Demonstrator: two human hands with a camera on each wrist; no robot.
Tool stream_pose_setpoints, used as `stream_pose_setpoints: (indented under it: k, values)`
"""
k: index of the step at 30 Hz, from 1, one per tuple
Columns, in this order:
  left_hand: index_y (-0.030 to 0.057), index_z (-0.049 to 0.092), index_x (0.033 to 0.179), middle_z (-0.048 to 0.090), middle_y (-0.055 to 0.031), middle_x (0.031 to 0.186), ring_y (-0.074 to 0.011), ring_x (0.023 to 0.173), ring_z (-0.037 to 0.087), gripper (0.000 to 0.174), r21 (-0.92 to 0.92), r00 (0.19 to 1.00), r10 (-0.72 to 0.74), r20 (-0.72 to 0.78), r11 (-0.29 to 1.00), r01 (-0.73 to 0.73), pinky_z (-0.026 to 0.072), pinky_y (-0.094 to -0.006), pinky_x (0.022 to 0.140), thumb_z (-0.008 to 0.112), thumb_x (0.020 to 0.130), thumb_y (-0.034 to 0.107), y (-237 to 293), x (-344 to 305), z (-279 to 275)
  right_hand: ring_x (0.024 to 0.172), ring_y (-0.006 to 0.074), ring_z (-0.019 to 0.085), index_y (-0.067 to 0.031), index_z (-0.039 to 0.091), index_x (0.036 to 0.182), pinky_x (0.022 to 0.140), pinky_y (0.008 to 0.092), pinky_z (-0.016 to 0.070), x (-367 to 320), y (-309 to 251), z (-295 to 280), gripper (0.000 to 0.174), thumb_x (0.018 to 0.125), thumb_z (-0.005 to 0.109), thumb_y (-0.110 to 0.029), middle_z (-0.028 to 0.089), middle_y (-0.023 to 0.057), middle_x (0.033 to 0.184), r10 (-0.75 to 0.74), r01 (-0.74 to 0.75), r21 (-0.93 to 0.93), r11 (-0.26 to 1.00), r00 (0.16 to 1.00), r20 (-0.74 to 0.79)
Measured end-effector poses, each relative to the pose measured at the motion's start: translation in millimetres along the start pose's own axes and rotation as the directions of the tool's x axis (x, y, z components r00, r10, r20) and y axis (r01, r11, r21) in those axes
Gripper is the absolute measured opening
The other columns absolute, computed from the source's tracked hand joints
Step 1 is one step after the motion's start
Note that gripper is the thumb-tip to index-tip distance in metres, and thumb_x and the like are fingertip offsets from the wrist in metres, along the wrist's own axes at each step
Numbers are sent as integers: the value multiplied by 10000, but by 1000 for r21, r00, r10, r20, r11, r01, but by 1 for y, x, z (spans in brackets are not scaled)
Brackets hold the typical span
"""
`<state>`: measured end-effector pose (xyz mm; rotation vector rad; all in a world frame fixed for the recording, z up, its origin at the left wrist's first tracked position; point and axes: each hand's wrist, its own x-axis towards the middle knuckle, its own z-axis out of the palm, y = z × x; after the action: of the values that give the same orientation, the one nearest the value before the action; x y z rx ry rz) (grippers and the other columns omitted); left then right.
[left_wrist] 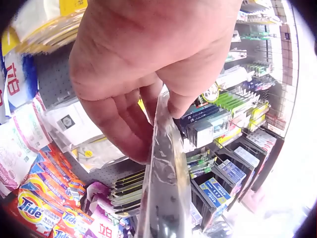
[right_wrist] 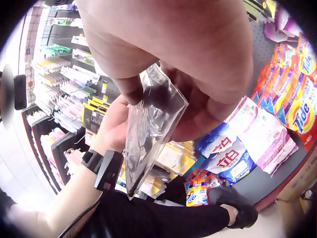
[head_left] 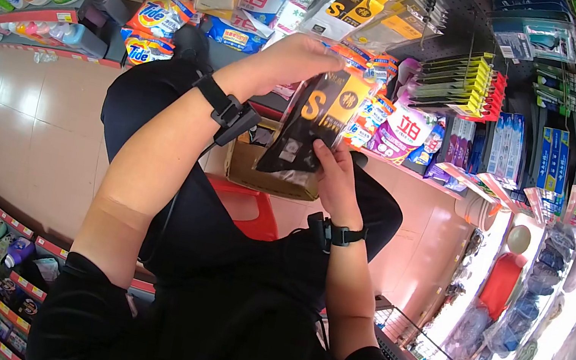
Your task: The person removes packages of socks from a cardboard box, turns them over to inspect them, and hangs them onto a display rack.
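Observation:
A flat clear plastic packet [head_left: 313,126] with dark contents and a black-and-orange front marked "S" is held before the shelves in the head view. My left hand [head_left: 285,64] pinches its top edge. Lower down, my right hand [head_left: 338,181] grips the bottom right corner, thumb across the front. The left wrist view shows the packet [left_wrist: 166,198] edge-on, hanging from between the thumb and fingers of the left hand [left_wrist: 153,49]. In the right wrist view, the right hand [right_wrist: 173,44] pinches the shiny clear end of the packet [right_wrist: 151,139].
Similar packets [head_left: 346,5] hang from the rack above. Tide bags [head_left: 159,15] and other detergent bags [head_left: 401,130] line the shelf. Below the hands is an open cardboard box [head_left: 240,168], with a red stool [head_left: 251,212] between the legs. Toothpaste boxes [head_left: 553,161] stand at right.

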<state>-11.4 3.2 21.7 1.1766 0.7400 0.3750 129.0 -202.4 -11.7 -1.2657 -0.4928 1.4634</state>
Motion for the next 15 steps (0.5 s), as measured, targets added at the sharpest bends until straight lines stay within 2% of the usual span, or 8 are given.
stream_pose_setpoints:
  k: [1, 3, 4, 7, 8, 11, 14, 15]
  values:
    - [14, 760, 1080, 724, -3, 869, -63, 701, 627, 349, 1, 1000, 0, 1, 1000, 0, 487, -240, 617, 698, 964, 338, -1, 0, 0, 1077, 81, 616, -39, 610, 1289, 944, 258, 475, -1, 1, 2, 281, 1015, 624, -101, 691, 7, 1194, -15, 15, 10, 1000, 1000, -22]
    - [4, 750, 1083, 694, -35, 809, -82, 647, 592, 365, 388, 1000, 7, -6, 921, -4, 469, -258, 593, 698, 949, 340, -3, -1, 1, 1060, 87, 632, -69, 609, 1303, 938, 260, 482, -1, 4, 3, 294, 1011, 625, -95, 693, -1, 1198, 22, -22, 45, 999, 1000, 0]
    - [4, 750, 1083, 694, -35, 809, -82, 647, 592, 365, 389, 1000, 7, -4, 921, -5, 469, -258, 593, 698, 949, 340, -6, -2, 2, 1082, 112, 640, -66, 603, 1309, 955, 291, 497, -1, 8, 2, 287, 1023, 593, -90, 685, 17, 1214, 43, -43, 56, 997, 999, -2]
    - [38, 734, 985, 730, -165, 910, -280, 887, 724, 385, 862, 967, 241, -76, 504, -58, 553, -423, 750, 614, 944, 402, -18, -7, 5, 1090, 141, 654, -66, 606, 1304, 962, 316, 516, 7, 26, -7, 281, 1025, 581, -86, 688, 33, 1219, 111, -106, 132, 986, 993, -37]
    - [51, 674, 1146, 722, -197, 1036, -372, 1005, 690, 435, 908, 972, 224, -66, 418, -34, 550, -482, 830, 602, 931, 423, -21, -11, 3, 1076, 144, 660, -67, 614, 1293, 952, 311, 519, 10, 32, -12, 279, 1014, 600, -88, 698, 31, 1209, 161, -146, 195, 970, 985, -66]
    - [65, 655, 1193, 712, -187, 1068, -362, 1015, 688, 453, 957, 982, 172, -75, 288, 23, 552, -468, 843, 611, 927, 430, -32, -10, -4, 1089, 196, 675, -63, 609, 1289, 970, 360, 540, 23, 51, -34, 267, 1029, 565, -102, 699, 59, 1213, 251, -223, 363, 905, 967, -31]
    - [67, 662, 1179, 715, -186, 1071, -365, 1011, 691, 449, 955, 999, 50, -13, 296, -2, 550, -465, 859, 620, 921, 432, -20, -14, -4, 1118, 254, 677, -57, 575, 1321, 998, 422, 538, 37, 71, -56, 292, 1037, 545, -121, 694, 83, 1228, 308, -235, 410, 881, 943, -123]
    - [89, 628, 1258, 713, -170, 1108, -375, 1021, 690, 488, 965, 1000, 24, 9, 264, -15, 554, -468, 881, 639, 907, 428, -21, -13, -5, 1132, 268, 673, -56, 558, 1340, 1013, 440, 530, 39, 72, -59, 312, 1035, 553, -124, 689, 86, 1244, 345, -239, 441, 865, 922, -177]
